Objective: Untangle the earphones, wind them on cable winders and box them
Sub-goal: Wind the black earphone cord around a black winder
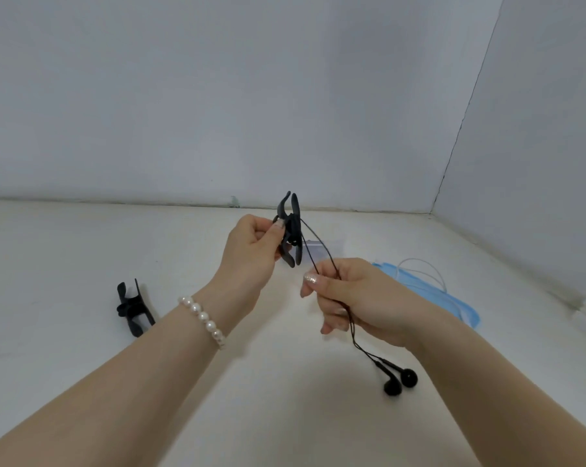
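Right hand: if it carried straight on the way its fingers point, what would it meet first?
Probably the left hand: the right hand points left toward its wrist, below the black cable winder. Depth is unclear.

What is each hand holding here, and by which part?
Left hand pinches the black cable winder at its middle. Right hand grips the black earphone cable partway along, earbuds dangling below.
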### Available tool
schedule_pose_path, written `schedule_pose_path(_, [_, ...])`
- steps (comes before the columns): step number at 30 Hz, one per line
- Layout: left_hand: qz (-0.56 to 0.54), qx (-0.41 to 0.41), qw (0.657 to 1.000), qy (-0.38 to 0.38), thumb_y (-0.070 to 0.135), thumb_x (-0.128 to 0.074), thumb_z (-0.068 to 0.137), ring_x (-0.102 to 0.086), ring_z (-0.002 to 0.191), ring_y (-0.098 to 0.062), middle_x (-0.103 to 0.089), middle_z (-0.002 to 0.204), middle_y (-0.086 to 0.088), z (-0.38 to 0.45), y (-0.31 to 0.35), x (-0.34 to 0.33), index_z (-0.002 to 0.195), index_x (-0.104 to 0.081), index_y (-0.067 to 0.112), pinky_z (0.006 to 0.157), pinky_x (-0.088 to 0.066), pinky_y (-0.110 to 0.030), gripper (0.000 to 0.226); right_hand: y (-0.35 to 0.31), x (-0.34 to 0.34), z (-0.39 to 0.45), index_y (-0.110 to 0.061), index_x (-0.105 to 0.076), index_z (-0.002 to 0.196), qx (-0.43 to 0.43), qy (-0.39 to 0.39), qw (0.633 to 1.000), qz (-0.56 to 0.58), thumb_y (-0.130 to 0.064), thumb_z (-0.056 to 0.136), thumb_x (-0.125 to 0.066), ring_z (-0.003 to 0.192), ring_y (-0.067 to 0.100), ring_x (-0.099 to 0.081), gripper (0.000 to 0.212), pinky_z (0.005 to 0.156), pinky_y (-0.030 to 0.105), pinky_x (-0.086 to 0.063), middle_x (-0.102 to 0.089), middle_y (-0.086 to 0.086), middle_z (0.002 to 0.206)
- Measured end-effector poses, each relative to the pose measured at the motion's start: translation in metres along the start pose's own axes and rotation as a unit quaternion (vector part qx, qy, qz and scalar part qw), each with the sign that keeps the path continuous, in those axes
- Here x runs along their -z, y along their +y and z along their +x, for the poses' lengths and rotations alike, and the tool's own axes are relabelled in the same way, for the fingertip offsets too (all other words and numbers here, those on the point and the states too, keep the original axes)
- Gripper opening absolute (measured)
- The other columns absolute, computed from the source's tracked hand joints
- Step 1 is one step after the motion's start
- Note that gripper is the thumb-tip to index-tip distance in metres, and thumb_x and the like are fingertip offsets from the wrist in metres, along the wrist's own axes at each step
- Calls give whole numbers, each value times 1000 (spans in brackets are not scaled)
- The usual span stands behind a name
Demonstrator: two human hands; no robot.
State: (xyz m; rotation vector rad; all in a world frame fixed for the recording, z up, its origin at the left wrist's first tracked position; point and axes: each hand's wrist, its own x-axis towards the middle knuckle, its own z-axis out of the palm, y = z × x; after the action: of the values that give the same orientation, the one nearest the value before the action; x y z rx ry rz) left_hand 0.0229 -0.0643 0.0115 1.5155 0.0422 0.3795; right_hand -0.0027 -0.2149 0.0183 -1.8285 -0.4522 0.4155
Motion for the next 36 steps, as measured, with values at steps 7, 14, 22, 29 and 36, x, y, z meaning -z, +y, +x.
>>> schedule_pose_path(7, [-69, 41, 997, 14, 16, -50, 96, -60, 76, -17, -65, 93, -12, 2, 2, 3, 84, -51, 9, 78, -51, -28, 14, -3, -28, 0, -12, -41, 74, 16, 19, 999, 34, -31, 99, -40, 38, 16, -48, 32, 46, 26, -46, -53, 4, 53])
schedule_pose_path(14, [-181, 78, 979, 45, 14, -48, 97, -55, 66, -14, -64, 89, -9, 13, 9, 21, 91, -50, 5, 69, -48, -24, 11, -8, -19, 4, -18, -34, 63, -57, 71, 990, 103, -34, 97, -37, 41, 11, -10, 38, 43, 19, -9, -20, 0, 48])
schedule_pose_path(22, [-225, 90, 970, 0, 13, -47, 97, -60, 79, -18, -67, 97, -12, 8, 11, 19, 104, -54, -1, 74, -54, -25, 16, 9, -9, 3, -12, -71, 83, -33, -77, 981, -172, -25, 94, -55, 41, 12, -32, 23, 44, 19, -29, -44, -4, 44])
schedule_pose_path(29, [-217, 64, 963, -150, 13, -42, 98, -61, 83, -20, -73, 91, -11, -5, 22, 12, 106, -55, -3, 72, -55, -25, 22, 20, 16, 9, -11, -71, 84, -98, -33, 980, -171, -22, 92, -57, 41, 13, -33, 19, 41, 21, -27, -47, -3, 43])
schedule_pose_path(36, [-106, 54, 946, -301, 17, -45, 92, -66, 91, -21, -72, 100, -14, -20, 19, 9, 87, -52, 4, 61, -50, -20, 16, 25, 42, 9, -22, -67, 47, -110, 109, 974, -164, -20, 86, -66, 58, 19, -44, 40, 43, 23, -25, -51, 7, 55])
